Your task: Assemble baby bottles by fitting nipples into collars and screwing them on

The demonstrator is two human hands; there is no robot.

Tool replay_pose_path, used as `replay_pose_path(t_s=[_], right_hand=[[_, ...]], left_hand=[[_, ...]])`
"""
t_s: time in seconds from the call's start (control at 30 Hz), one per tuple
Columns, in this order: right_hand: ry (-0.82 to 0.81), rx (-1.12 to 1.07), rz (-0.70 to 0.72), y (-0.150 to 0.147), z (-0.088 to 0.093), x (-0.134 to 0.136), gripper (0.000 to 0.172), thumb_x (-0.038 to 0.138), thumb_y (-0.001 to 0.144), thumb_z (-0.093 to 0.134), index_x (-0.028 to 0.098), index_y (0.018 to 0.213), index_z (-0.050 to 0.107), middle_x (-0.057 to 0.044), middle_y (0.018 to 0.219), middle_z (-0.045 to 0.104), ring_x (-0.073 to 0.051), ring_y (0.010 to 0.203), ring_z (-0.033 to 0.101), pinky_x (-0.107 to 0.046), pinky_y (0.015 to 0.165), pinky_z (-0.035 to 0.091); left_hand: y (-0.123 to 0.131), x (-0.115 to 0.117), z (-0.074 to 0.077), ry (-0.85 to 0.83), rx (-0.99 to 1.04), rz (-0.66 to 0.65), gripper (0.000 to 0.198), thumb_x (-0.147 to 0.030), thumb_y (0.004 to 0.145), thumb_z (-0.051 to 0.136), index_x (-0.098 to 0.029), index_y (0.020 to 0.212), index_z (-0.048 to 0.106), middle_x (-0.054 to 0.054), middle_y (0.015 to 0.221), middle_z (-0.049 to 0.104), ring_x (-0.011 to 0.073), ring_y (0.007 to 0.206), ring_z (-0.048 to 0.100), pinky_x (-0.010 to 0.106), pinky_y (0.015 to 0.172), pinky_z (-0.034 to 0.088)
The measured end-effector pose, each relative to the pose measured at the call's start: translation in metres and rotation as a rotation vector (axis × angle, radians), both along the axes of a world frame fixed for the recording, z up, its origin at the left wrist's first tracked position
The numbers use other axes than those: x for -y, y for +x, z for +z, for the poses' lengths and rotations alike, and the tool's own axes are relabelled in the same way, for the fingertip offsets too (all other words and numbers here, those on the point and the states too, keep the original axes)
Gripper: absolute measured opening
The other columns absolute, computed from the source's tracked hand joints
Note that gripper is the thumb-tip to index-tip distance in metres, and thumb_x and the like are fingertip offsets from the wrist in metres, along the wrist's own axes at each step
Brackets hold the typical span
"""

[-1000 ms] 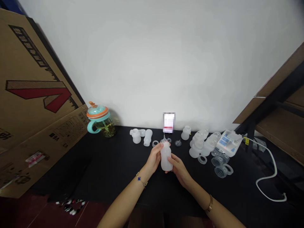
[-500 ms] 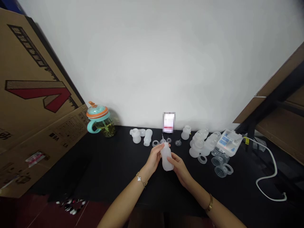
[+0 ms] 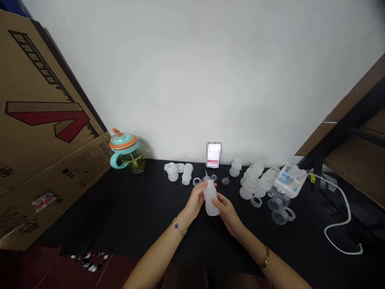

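In the middle of the head view, both hands hold a frosted white plastic bottle [image 3: 211,204], tilted slightly with its neck pointing away from me. My left hand [image 3: 194,201] is closed at the bottle's neck, thumb along the upper edge. Lower down, my right hand [image 3: 227,212] grips the body from the right side, its thumb on the front. A clear piece with a thin pointed tip [image 3: 206,176] shows just above my left fingers; I cannot tell whether they touch it. Past the hands lie a pale ring [image 3: 196,182] and a clear disc with a thin stem [image 3: 225,181].
White bottles [image 3: 172,172] lie at back left, beside a teal-lidded jug [image 3: 128,154]. At right are several capped bottles [image 3: 250,185], clear caps [image 3: 279,217] and a white device [image 3: 290,180] with a cable [image 3: 349,208]. A blurred-out upright screen [image 3: 213,155] leans against the wall.
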State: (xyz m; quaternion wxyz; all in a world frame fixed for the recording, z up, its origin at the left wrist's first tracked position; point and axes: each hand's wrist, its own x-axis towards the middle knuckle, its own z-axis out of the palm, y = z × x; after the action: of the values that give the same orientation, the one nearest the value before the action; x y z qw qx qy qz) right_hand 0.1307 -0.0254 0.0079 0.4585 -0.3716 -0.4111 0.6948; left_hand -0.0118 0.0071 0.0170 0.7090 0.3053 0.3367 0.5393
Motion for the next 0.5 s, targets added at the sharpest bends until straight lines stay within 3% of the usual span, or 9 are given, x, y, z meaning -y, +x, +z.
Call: replay_pose_path(t_s=[0.27,0.5], right_hand=[[-0.076,-0.066,-0.011,-0.0025,-0.0021,-0.0022,0.041,0.056,0.088,0.063,0.022,0.109,0.071,-0.009,0.103,0.068,-0.023,0.085,0.063,-0.032,0.059,0.054],[-0.047,-0.091,0.073,0.0003,0.0005,-0.001,0.039,0.044,0.088,0.063,0.023,0.121,0.067,-0.008,0.104,0.069,-0.024,0.089,0.064,-0.032,0.064,0.054]], left_hand=[[-0.0008,-0.0023,0.0011,-0.079,0.081,-0.052,0.046,-0.054,0.086,0.065,-0.015,0.108,0.072,0.013,0.111,0.075,0.0287,0.101,0.069,0.036,0.085,0.052],[-0.0009,-0.0024,0.0008,-0.13,0.152,-0.064,0.045,-0.051,0.086,0.065,-0.013,0.109,0.072,0.014,0.109,0.074,0.0298,0.098,0.069,0.037,0.081,0.054]])
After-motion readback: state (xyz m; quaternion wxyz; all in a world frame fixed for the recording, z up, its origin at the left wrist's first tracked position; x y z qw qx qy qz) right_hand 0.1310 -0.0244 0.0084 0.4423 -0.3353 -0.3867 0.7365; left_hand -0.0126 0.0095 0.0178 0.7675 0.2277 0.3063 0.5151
